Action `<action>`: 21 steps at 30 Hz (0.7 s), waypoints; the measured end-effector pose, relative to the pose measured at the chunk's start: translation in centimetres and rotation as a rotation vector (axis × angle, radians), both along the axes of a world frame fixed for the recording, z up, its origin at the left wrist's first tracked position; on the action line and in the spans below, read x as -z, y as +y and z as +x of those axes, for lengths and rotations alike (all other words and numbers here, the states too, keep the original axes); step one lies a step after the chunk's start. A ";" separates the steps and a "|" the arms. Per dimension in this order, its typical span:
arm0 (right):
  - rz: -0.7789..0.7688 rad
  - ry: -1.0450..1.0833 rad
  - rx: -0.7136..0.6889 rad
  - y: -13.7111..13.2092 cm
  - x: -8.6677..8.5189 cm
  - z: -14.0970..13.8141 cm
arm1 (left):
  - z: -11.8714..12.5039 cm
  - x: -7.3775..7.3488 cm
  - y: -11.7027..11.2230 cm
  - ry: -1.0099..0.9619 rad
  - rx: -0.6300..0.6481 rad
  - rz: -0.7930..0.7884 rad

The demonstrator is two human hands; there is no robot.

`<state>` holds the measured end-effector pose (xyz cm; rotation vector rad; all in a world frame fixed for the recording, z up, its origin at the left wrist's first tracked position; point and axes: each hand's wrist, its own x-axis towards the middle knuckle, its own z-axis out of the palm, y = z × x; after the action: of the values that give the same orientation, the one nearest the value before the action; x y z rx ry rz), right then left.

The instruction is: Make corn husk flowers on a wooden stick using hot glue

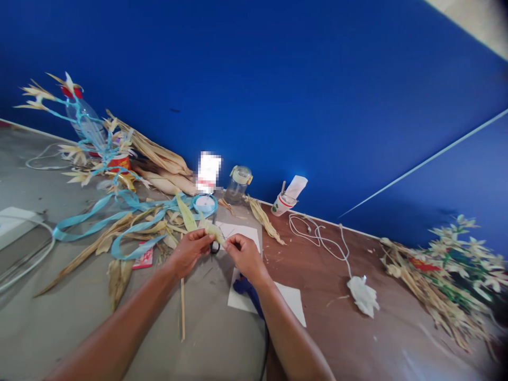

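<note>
Both my hands meet over the middle of the table, pinching a pale yellow-green strip of corn husk [213, 230] between them. My left hand [190, 251] grips its left end with closed fingers. My right hand [245, 256] pinches the right end, fingers curled. Under them lie white paper sheets [242, 233] and a dark scissors handle [215, 247]. A blue glue gun [246, 288] lies beneath my right forearm, its black cord running toward me.
Dried husks and light blue ribbon [119, 219] spread at left, beside a bottle holding husk flowers [85, 124]. A tape roll [205, 203], glass jar [238, 184] and paper cup [283, 202] stand by the blue wall. A white cable [321, 238] and husk flower bunch [448, 264] lie right.
</note>
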<state>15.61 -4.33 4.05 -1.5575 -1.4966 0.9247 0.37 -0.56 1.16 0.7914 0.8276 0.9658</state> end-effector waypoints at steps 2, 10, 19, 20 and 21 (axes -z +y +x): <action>0.001 -0.001 -0.005 -0.1 0.0 0.3 | 0.0 0.2 0.1 0.014 -0.021 0.010; 0.029 -0.098 0.022 -1.2 -0.3 3.9 | 0.0 1.0 0.4 0.085 -0.033 0.092; -0.203 0.359 0.034 0.9 0.6 2.5 | -0.2 1.0 0.2 0.136 0.176 0.194; -0.266 0.413 -0.004 1.2 0.7 2.1 | -0.2 1.0 0.2 0.147 0.208 0.204; -0.316 0.454 -0.036 1.4 0.8 1.6 | -0.3 1.0 0.2 0.165 0.237 0.213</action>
<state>17.26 -2.88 3.21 -1.4079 -1.0950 1.4784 0.08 -0.38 0.18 1.1385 0.7594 0.7915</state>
